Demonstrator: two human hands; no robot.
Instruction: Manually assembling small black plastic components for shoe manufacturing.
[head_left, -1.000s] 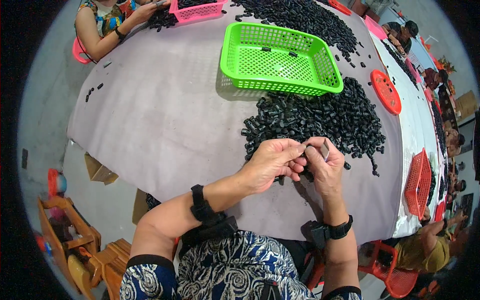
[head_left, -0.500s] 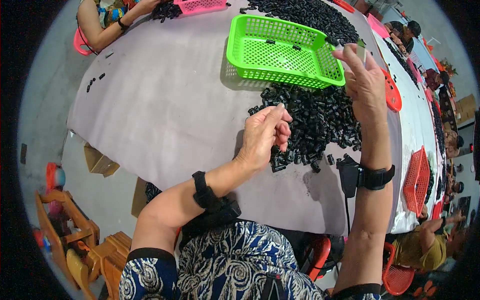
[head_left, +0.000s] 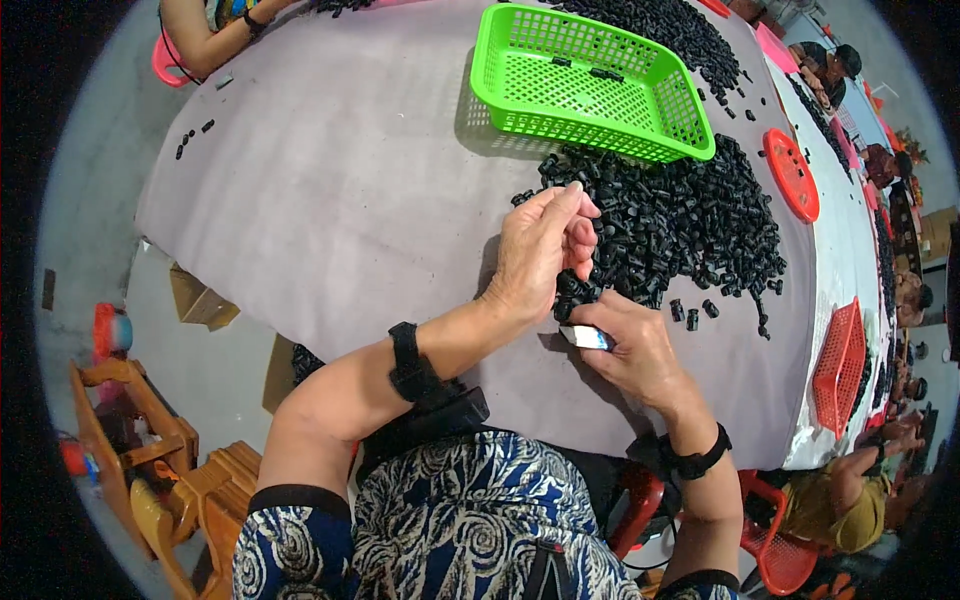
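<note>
My left hand (head_left: 535, 245) is closed, thumb against curled fingers, at the left edge of a pile of small black cylindrical parts (head_left: 690, 220). Whatever its fingers hold is hidden. Just below it, my right hand (head_left: 640, 350) grips a short flat piece (head_left: 588, 337), white with blue marks, whose kind I cannot make out. That piece points toward the left hand, beside the nearest black parts. Beyond the pile stands a green perforated basket (head_left: 600, 140) with a few black parts on its floor.
A red perforated oval (head_left: 790, 175) lies right of the pile, and a red basket (head_left: 838, 365) stands farther right. More black parts (head_left: 665, 35) are heaped at the back. Another person's arm (head_left: 215, 40) is at the far left. Wooden chairs (head_left: 150, 450) stand beside the table.
My right hand has come down and left from beside the green basket to just below my left hand. My left hand stays closed near the pile. The whole view has shifted slightly.
</note>
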